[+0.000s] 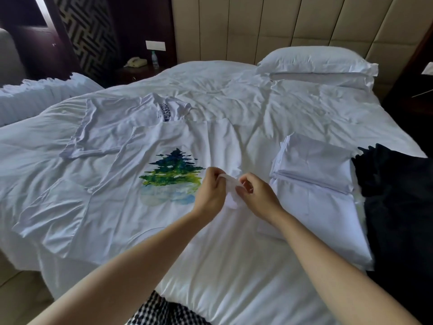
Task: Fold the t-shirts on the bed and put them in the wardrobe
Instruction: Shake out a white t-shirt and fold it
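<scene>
While the bed (234,95) carries the tree-print t-shirt (112,195) spread flat at near left, folding looks barely begun. Left hand (210,193) and right hand (257,195) each pinch its right edge in a tight grip; next, that edge likely needs carrying leftward.

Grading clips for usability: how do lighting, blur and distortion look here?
Head view: soft daylight, no glare; the white tree-print t-shirt barely separates from the white bed; the upper-left corner is underexposed; wide-angle bends the headboard; left hand and right hand, pinching the shirt, look slightly soft.
</scene>
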Motion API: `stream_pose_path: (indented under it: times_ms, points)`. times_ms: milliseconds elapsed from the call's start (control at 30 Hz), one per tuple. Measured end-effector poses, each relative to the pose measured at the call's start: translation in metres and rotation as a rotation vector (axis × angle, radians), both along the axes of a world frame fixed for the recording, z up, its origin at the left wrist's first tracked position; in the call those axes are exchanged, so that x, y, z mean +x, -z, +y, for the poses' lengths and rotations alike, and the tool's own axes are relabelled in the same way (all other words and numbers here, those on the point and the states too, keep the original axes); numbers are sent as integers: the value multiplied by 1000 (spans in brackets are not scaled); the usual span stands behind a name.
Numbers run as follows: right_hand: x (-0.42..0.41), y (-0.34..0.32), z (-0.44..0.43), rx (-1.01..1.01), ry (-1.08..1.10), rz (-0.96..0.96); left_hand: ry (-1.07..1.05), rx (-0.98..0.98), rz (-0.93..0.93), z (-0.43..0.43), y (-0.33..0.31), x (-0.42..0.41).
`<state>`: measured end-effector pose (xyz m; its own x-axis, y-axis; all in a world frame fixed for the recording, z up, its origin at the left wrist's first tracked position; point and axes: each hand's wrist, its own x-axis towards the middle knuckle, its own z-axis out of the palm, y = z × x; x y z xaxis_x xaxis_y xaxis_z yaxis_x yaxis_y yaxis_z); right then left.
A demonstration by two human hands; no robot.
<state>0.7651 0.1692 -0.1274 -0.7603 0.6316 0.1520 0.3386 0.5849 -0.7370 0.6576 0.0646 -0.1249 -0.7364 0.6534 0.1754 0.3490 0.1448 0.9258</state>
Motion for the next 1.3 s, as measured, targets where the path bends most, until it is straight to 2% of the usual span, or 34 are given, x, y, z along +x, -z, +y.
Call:
stream_pose_path:
  times_ms: [233,367,433,567,633,767,967,1133,1300]
  points:
    - [-6,2,-14,248,113,-236,-111,91,26,-27,-14,-12]
    - [-1,0,-12,337,222,-373,-163,33,60,-41,-21,-20]
    - [0,-5,-8,277,300,-319,-169,-5,105,-48,-21,-26]
    - [-21,-27,-4,-182,454,95,-159,-73,101,-62,-10,-38]
    - [-39,-43,-5,-108,446,165,-156,-64,52,-70,-6,-44]
    - [-98,-80,-26,156,263,212,-182,-52,-7,-94,2,-59]
    - [-235,-97,-108,382,-139,224,-278,2,-164,-148,18,-92]
    - [-334,-66,-197,461,-434,138,-428,107,-382,-212,38,-133]
    - [-387,-17,-281,450,-648,40,-547,143,-551,-278,75,-159]
